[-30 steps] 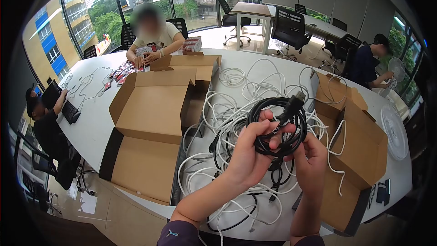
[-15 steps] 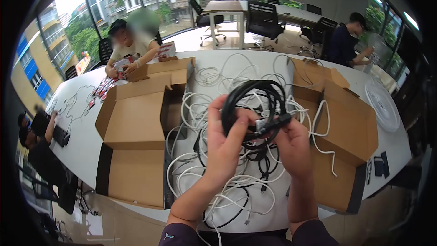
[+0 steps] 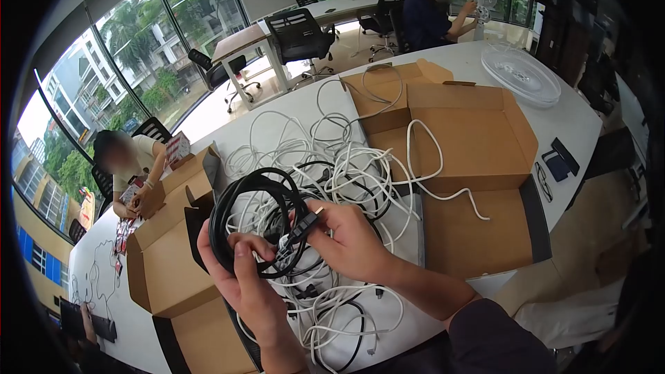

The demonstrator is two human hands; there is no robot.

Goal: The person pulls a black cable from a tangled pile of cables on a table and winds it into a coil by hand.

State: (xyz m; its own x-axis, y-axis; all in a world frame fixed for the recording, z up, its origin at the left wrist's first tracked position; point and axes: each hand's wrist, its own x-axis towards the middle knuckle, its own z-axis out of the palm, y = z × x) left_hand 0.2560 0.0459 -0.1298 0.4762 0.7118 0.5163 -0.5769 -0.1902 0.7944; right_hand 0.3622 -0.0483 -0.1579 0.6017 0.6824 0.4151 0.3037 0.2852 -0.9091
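Observation:
My left hand (image 3: 242,280) is wrapped round the lower left side of a coiled black cable (image 3: 222,225), held up above the table. With its thumb and fingers, my right hand (image 3: 350,239) pinches the cable's end by a black plug (image 3: 303,227). The plug has a gold-coloured tip and looks like HDMI. Below and behind the coil, a tangled heap of white cables (image 3: 350,161) and some black ones lies on the white table (image 3: 232,131).
Opened cardboard boxes stand left (image 3: 170,249) and right (image 3: 471,135) of the heap. Toward the back right is a clear plastic fan guard (image 3: 519,75). Glasses (image 3: 543,181) and a dark case (image 3: 560,163) lie at the right. Other people work at the left and far side.
My view has swung to the right, so the boxes and heap sit differently in it. Both hands keep hold of the coil, and the plug's gold tip now shows beside my right fingers.

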